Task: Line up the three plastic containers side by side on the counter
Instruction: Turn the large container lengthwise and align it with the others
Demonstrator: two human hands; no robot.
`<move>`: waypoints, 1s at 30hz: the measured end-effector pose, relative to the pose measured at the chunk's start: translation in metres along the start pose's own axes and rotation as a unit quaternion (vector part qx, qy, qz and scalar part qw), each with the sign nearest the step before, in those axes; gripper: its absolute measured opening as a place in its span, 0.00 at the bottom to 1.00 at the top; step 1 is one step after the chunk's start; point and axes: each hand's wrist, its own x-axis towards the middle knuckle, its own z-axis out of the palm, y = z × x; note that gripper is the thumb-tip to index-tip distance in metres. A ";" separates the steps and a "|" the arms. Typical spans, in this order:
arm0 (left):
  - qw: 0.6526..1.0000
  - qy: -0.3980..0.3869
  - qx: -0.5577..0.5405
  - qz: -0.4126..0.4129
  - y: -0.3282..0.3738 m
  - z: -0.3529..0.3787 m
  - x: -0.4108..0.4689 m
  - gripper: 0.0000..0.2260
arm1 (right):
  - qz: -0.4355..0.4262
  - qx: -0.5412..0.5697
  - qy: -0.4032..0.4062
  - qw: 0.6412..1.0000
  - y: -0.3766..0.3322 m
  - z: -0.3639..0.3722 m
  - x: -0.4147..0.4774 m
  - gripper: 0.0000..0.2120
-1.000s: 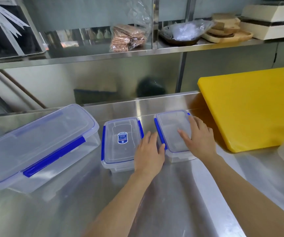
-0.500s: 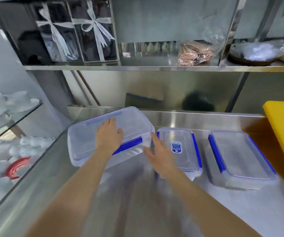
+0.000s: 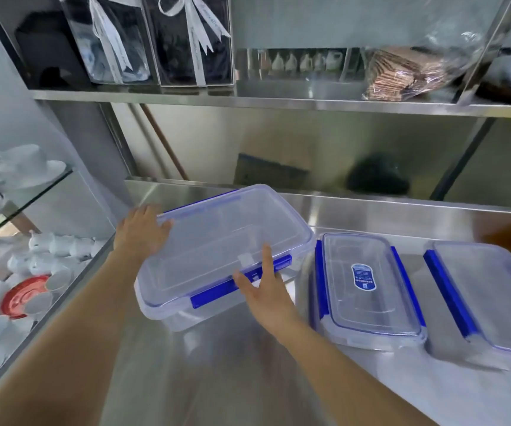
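Note:
Three clear plastic containers with blue clips stand on the steel counter (image 3: 217,379). The large container (image 3: 220,244) is at the left and sits at an angle. My left hand (image 3: 142,230) presses against its far left end. My right hand (image 3: 262,290) grips its near long side, over the blue clip. To its right is a small container with a blue label (image 3: 368,281). A second small container (image 3: 488,296) lies at the far right, partly cut off by the frame edge. The two small ones are parallel with a narrow gap.
A glass shelf (image 3: 23,192) with white cups and saucers borders the counter on the left. A steel shelf (image 3: 279,101) above holds ribboned boxes and a bag of brown wafers (image 3: 408,75). The steel backsplash (image 3: 309,149) rises behind.
Both hands left the two small containers and went to the large one. My left hand slid from its lid to its far left end, and the container has turned and moved closer to the labelled one.

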 end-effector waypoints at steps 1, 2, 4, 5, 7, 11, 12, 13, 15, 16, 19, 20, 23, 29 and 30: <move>1.000 -0.013 -0.001 -0.004 -0.003 0.003 0.005 0.20 | 0.002 0.000 0.004 1.000 0.000 0.003 0.000 0.36; 1.000 -0.030 0.000 -0.007 -0.006 0.005 0.009 0.21 | 0.007 0.005 0.008 1.000 -0.001 0.006 0.001 0.36; 0.998 -0.053 -0.014 -0.008 -0.010 0.007 0.014 0.22 | 0.027 0.020 0.017 0.999 -0.004 0.011 0.004 0.38; 0.998 -0.060 -0.026 -0.009 -0.012 0.006 0.016 0.22 | 0.037 0.034 0.025 0.998 -0.006 0.013 0.004 0.39; 0.995 -0.087 -0.052 -0.004 -0.014 0.000 0.017 0.22 | 0.045 0.059 0.042 0.996 -0.007 0.017 0.005 0.41; 0.984 -0.167 -0.062 -0.011 -0.015 -0.020 0.015 0.19 | 0.038 0.106 0.061 0.992 0.001 0.009 0.016 0.42; 0.981 -0.190 -0.032 -0.008 -0.015 -0.025 0.012 0.21 | 0.036 0.115 0.062 0.991 0.003 0.004 0.020 0.41; 0.975 -0.220 -0.006 -0.004 -0.015 -0.028 0.007 0.22 | 0.033 0.121 0.064 0.990 0.004 -0.001 0.024 0.41; 0.958 -0.284 -0.035 -0.001 -0.014 -0.031 -0.005 0.20 | 0.027 0.118 0.074 0.990 0.003 -0.013 0.030 0.38; 0.947 -0.314 -0.072 -0.005 -0.012 -0.033 -0.016 0.17 | 0.027 0.109 0.083 0.990 0.004 -0.019 0.033 0.36; 0.921 -0.373 -0.107 0.034 0.002 -0.035 -0.041 0.18 | 0.032 0.043 0.106 0.993 0.002 -0.040 0.038 0.31; 0.914 -0.390 -0.101 0.039 0.007 -0.036 -0.047 0.20 | 0.038 0.013 0.102 0.994 0.001 -0.045 0.038 0.30; 0.885 -0.458 -0.085 0.014 0.017 -0.040 -0.060 0.36 | 0.028 -0.050 0.112 0.992 0.002 -0.053 0.037 0.31; 0.894 -0.394 -0.210 0.026 0.018 -0.035 -0.057 0.20 | -0.016 -0.035 0.194 0.980 0.001 -0.047 0.017 0.29; 0.892 -0.366 -0.264 0.021 0.019 -0.032 -0.059 0.22 | -0.019 -0.039 0.194 0.980 0.001 -0.045 0.013 0.30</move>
